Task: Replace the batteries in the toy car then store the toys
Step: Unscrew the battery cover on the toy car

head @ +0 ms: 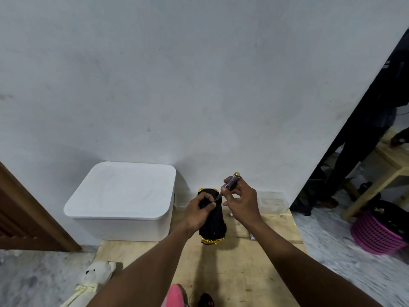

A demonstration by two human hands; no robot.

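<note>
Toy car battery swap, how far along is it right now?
Done: nothing that shows; whether the car is opened yet cannot be seen. In hand: the left hand grips the toy car while the right hand holds a screwdriver with its tip against the car. Left: the battery swap, then storing; the teddy bear lies on the floor and the white box is lidded.

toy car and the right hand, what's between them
A screwdriver: the right hand holds its handle, and its shaft slants down to the toy car that the left hand grips. Head view.
</note>
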